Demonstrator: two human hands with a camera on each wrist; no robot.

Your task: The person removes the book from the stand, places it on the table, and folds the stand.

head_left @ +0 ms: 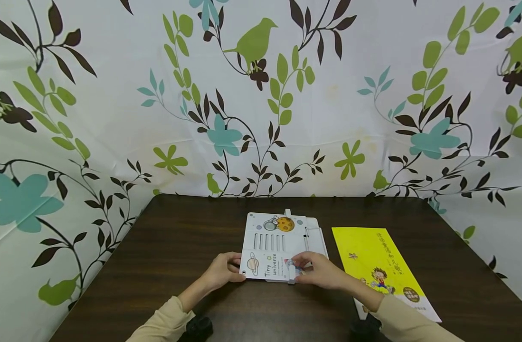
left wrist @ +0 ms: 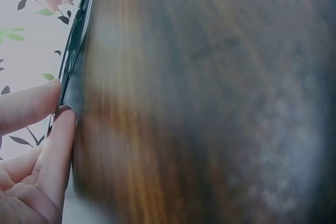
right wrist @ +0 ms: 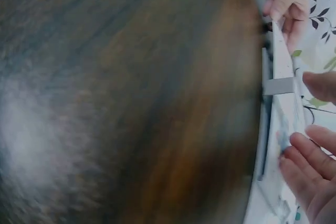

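Note:
A flat white book stand [head_left: 250, 232] with planets and the words "Tiny Universe" printed on it lies folded on the table. My left hand [head_left: 220, 273] pinches its near left corner between thumb and fingers; the left wrist view shows them on either side of the thin edge [left wrist: 79, 19]. Over the near edge runs a grey clip [head_left: 291, 273], seen as a pale band [right wrist: 279, 86] in the right wrist view. Beside that clip, my right hand [head_left: 322, 270] rests its fingertips on the stand's printed face, the thumb held apart from the fingers.
A yellow illustrated book [head_left: 356, 247] lies to the right, partly under my right forearm. Another clip [head_left: 288, 213] stands up at the stand's far edge. The dark wooden table [head_left: 192, 228] reaches back to a leaf-patterned cloth [head_left: 320, 118].

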